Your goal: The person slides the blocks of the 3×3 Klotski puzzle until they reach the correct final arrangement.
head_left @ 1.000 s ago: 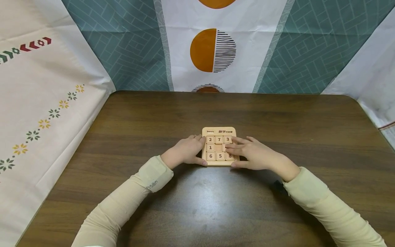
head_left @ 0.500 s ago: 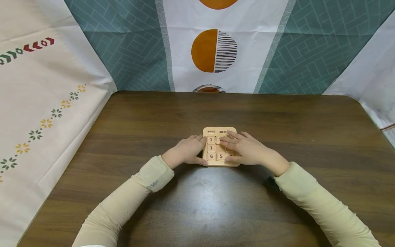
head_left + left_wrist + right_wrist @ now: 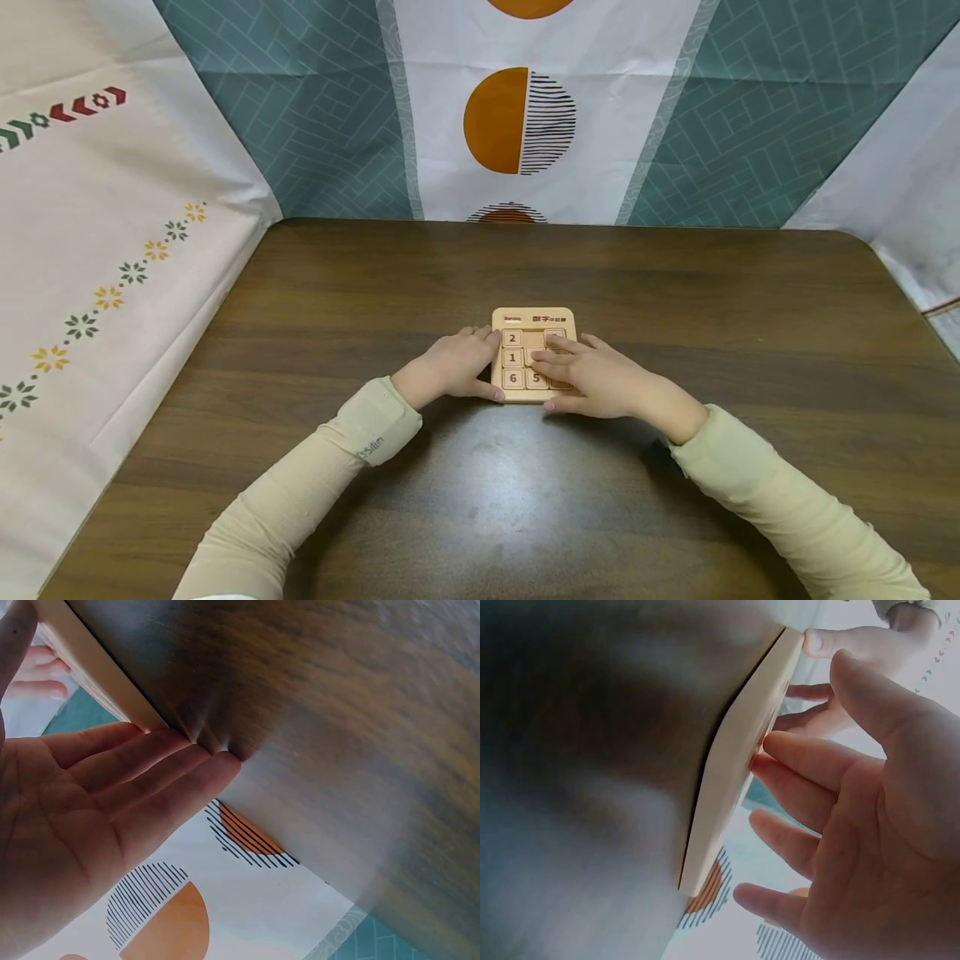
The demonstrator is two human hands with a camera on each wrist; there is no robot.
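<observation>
A wooden number slide puzzle [image 3: 536,317] lies flat on the table, with 2, 1, 6 and 5 readable on its tiles. Its bare slot is in the middle of the top row; the right column is partly covered by fingers. My left hand [image 3: 459,364] steadies the frame, fingers along its left side and thumb at the near left corner. In the left wrist view those straight fingers [image 3: 161,776] touch the puzzle's side [image 3: 105,667]. My right hand [image 3: 603,379] reaches over from the right, fingertips on the tiles and thumb by the near edge. Its fingers [image 3: 810,757] are spread and slightly bent.
The dark brown wooden table [image 3: 375,283] extends around the puzzle on all sides. Behind its far edge hangs a green and white cloth [image 3: 435,125] with orange circles. A cream cloth [image 3: 97,208] with flower motifs hangs at the left.
My right hand moved left and up over the puzzle, then back toward me. The 7 tile slid down from the top row, and the bare slot went from the centre to top middle.
</observation>
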